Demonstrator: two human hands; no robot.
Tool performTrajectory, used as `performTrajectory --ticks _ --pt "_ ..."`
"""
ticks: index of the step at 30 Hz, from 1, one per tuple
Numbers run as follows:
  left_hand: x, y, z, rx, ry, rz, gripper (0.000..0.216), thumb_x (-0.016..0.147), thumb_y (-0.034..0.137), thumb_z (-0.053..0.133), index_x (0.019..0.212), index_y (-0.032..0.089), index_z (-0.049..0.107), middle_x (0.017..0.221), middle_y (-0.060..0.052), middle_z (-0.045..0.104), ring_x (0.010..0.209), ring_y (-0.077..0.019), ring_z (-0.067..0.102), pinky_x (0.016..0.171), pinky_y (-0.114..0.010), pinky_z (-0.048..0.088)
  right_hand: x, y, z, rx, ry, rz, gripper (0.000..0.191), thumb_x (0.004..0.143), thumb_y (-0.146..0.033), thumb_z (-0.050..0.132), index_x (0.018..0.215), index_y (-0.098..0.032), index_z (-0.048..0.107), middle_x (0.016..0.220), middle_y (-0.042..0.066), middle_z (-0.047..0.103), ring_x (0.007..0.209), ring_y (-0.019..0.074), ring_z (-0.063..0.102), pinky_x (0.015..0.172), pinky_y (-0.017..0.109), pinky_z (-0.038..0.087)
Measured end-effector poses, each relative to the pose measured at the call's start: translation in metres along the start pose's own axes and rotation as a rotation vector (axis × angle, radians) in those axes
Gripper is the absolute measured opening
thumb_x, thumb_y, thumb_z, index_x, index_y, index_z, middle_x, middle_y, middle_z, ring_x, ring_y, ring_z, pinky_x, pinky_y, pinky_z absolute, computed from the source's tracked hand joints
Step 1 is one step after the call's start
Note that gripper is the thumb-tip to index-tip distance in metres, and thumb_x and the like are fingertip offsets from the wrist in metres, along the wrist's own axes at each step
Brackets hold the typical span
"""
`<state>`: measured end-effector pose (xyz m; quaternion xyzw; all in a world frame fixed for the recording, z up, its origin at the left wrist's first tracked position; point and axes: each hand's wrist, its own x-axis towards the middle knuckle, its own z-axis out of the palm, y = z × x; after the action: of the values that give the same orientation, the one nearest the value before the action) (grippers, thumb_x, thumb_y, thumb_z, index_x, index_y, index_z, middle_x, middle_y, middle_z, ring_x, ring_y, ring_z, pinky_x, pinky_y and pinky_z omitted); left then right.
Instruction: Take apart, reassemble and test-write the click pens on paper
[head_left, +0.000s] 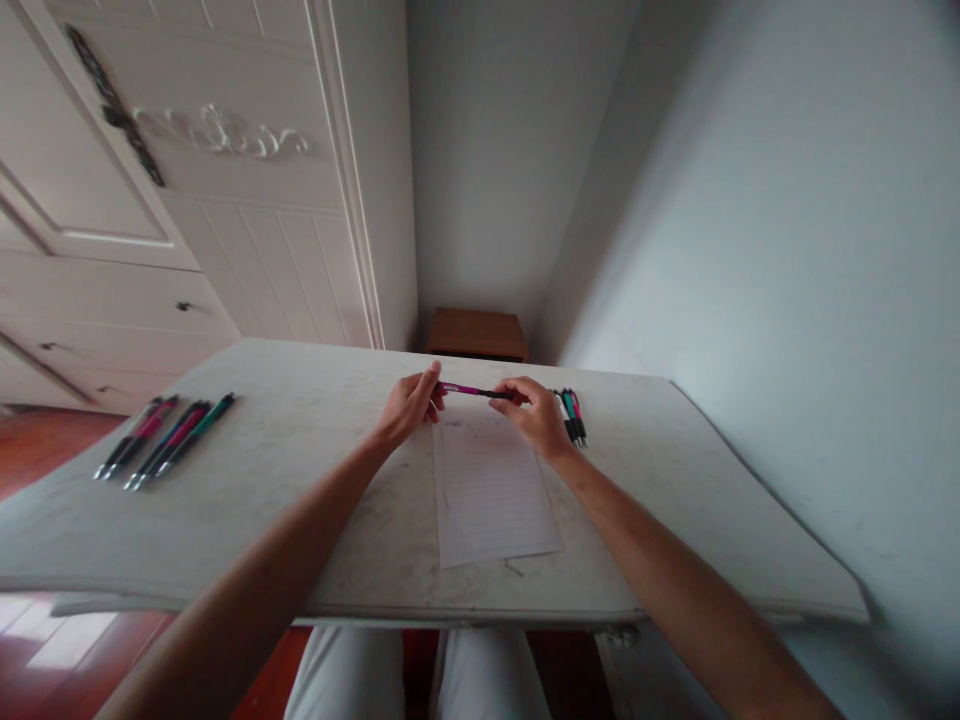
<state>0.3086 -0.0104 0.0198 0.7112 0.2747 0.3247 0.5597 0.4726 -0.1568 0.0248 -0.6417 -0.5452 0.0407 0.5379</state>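
Note:
A magenta pen (466, 389) with a black grip is held level between my two hands, above the top edge of a lined sheet of paper (491, 500). My left hand (414, 402) closes on the pen's left end, thumb pointing up. Fingers of my right hand (534, 412) pinch the black end on the right. Faint marks show near the top of the paper. Just beyond my right hand lies a small group of pens (574, 415), partly hidden by it. Another group of several pens (165, 435), in black, magenta and green, lies at the table's left.
The pale, stained table (315, 540) spans the view, its front edge close to my legs. A white cabinet (277, 230) stands at the left, a grey wall (810, 300) at the right. Behind the table is a brown wooden box-like piece (478, 330).

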Motion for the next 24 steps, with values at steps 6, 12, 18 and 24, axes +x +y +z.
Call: performTrajectory --ticks 6,12,18,24 --pt "-0.0044 0.0058 0.0036 -0.054 -0.061 0.124 0.057 0.069 0.055 0.076 0.105 0.014 0.059 0.079 -0.003 0.065 0.050 -0.0105 0.060 0.046 -0.021 0.044 0.0006 0.0005 -0.0002 0.000 -0.004 0.097 0.019 0.078 -0.037 0.067 0.083 -0.019 0.070 0.083 0.005 0.070 0.072 0.0182 0.061 0.071 0.030 0.048" --pt "-0.0009 0.0042 0.0044 0.004 -0.061 0.148 0.040 0.068 0.049 0.075 0.085 0.014 0.067 0.067 -0.002 0.064 0.048 -0.0110 0.057 0.046 -0.023 0.044 0.0007 0.0013 -0.0009 -0.011 -0.004 0.113 0.019 0.078 -0.038 0.065 0.083 -0.019 0.069 0.081 0.005 0.069 0.070 0.0187 0.061 0.070 0.031 0.048" --pt "-0.0049 0.0078 0.0044 0.152 -0.050 0.152 0.052 0.083 0.060 0.055 0.056 0.016 0.056 0.042 0.002 0.049 0.037 -0.0079 0.044 0.042 -0.021 0.035 0.0001 0.0008 -0.0014 -0.034 0.011 0.059 0.018 0.079 -0.036 0.064 0.082 -0.019 0.068 0.083 0.006 0.069 0.073 0.0193 0.062 0.072 0.031 0.049" --pt "-0.0042 0.0029 0.0042 0.078 -0.005 0.076 0.064 0.084 0.072 0.045 0.071 0.012 0.065 0.047 0.000 0.053 0.035 -0.0083 0.045 0.039 -0.021 0.034 -0.0003 -0.0027 -0.0008 -0.032 0.010 0.052 0.017 0.079 -0.036 0.064 0.082 -0.019 0.069 0.083 0.006 0.070 0.073 0.0191 0.062 0.073 0.031 0.049"
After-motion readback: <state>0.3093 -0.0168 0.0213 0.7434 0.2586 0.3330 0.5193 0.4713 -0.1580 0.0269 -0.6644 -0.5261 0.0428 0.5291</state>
